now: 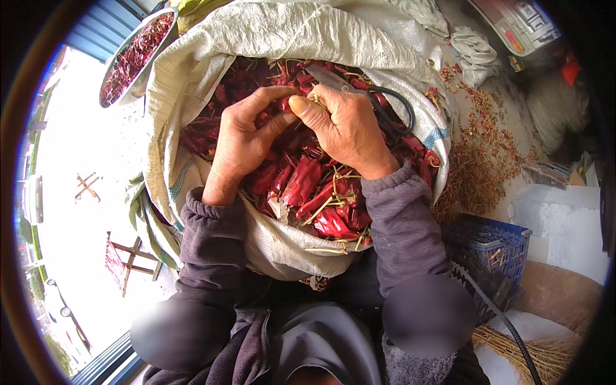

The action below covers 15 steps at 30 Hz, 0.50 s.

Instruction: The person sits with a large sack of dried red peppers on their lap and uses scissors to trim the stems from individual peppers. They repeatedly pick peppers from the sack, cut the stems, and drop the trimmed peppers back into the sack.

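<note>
A woven white sack [308,36] with its rim rolled down stands before me, filled with dried red chili peppers [303,180], some with pale stems. My left hand [252,130] and my right hand [344,125] meet over it. Between the left thumb and fingers is a dried red chili [285,104], mostly hidden by the hand. The right thumb and forefinger pinch a pale stem [316,99] near it. Behind the right hand are scissors [332,78] with black handles, partly covered; whether that hand touches them I cannot tell.
A metal basin [168,33] of chilies stands at upper left. Stem scraps [486,149] litter the floor at right, near a blue plastic crate [517,240]. A straw broom [529,349] lies at lower right. Small wooden stools [137,257] stand at left.
</note>
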{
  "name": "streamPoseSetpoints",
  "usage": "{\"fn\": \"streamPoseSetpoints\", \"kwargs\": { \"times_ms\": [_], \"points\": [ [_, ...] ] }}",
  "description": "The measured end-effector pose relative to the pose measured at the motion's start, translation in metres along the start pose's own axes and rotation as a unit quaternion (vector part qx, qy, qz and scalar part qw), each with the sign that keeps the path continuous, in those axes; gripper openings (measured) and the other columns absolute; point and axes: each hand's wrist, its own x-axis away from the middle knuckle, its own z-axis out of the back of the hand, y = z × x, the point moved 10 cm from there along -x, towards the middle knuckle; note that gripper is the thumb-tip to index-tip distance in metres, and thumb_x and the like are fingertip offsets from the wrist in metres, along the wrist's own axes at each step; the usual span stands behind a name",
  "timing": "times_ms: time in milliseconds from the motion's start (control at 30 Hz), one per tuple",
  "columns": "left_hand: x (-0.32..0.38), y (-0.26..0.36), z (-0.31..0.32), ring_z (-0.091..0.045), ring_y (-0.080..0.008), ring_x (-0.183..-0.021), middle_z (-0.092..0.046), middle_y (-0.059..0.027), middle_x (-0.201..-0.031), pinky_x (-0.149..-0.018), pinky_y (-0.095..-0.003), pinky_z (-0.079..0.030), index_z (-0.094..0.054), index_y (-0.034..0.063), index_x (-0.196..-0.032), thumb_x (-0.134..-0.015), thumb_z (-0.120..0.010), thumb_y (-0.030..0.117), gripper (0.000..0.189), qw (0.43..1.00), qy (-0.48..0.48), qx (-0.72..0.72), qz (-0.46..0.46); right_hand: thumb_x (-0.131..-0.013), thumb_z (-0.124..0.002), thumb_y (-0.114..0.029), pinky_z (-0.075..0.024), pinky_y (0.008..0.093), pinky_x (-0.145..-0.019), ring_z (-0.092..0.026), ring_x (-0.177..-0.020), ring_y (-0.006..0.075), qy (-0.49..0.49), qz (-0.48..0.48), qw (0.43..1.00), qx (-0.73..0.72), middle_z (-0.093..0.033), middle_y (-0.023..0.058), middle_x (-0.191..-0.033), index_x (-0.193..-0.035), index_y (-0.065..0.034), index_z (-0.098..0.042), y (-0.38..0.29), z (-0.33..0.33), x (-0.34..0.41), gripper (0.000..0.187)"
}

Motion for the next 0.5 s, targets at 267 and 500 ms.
{"fn": "streamPoseSetpoints", "kwargs": {
  "times_ms": [267,500],
  "points": [
    [-0.001,0.011,-0.008,-0.074,-0.0239,-0.089,-0.075,-0.0135,-0.102,-0.079,-0.0333,-0.056,-0.071,0.0034,-0.12,-0.087,-0.076,0.004,0.033,0.989,-0.012,-0.131,-0.064,-0.093,-0.071,-0.019,-0.0456,0.0426,-0.05,-0.061,-0.056,0.0333,0.057,0.132,0.977,0.158,-0.058,0.0138,-0.064,-0.073,-0.0048,-0.056,-0.026,0.0,0.007,0.029],
    [0.002,0.0,-0.008,-0.062,-0.0084,-0.079,-0.072,-0.0026,-0.087,-0.073,-0.0259,-0.051,-0.073,0.0013,-0.112,-0.088,-0.078,0.006,0.025,0.999,0.022,0.025,0.032,-0.095,-0.068,-0.019,-0.0465,0.0352,-0.047,-0.06,-0.05,0.0235,0.095,0.064,0.993,0.04,-0.059,0.0068,-0.06,-0.071,-0.0059,-0.058,-0.011,0.011,0.008,0.029]
  ]
}}
